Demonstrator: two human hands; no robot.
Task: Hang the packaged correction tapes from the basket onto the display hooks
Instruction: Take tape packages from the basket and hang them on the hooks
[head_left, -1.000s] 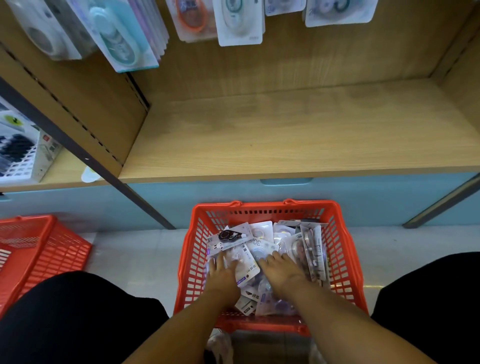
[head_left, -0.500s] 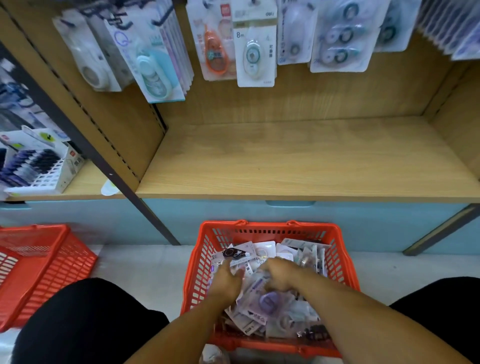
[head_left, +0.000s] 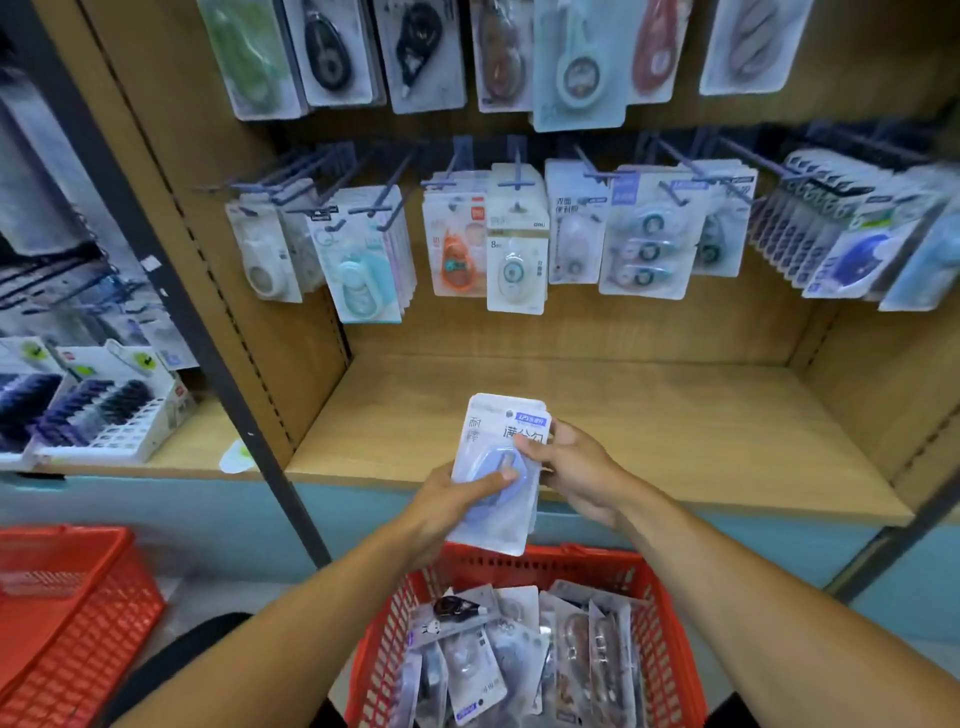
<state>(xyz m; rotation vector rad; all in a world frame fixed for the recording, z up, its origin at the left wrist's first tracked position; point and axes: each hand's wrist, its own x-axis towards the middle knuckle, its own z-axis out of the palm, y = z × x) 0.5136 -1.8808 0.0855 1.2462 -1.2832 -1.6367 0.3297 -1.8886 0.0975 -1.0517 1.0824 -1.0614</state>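
Both my hands hold a stack of packaged correction tapes (head_left: 496, 467) with a pale blue-purple tape in front, upright above the red basket (head_left: 670, 644). My left hand (head_left: 452, 499) grips the stack from the left, thumb across the blister. My right hand (head_left: 576, 467) pinches its right edge near the top. Several more packaged tapes (head_left: 519, 660) lie loose in the basket. A row of blue display hooks (head_left: 514, 171) runs across the wooden back panel, most carrying hanging packs (head_left: 517, 249).
A bare wooden shelf (head_left: 649, 431) lies under the hooks. A dark upright post (head_left: 208, 322) divides this bay from the left one, where a white box of pens (head_left: 98, 415) stands. A second red basket (head_left: 62, 623) sits on the floor at left.
Both hands rose out of the basket with a stack of packs, and my head tipped up, bringing the rows of hooks into view.
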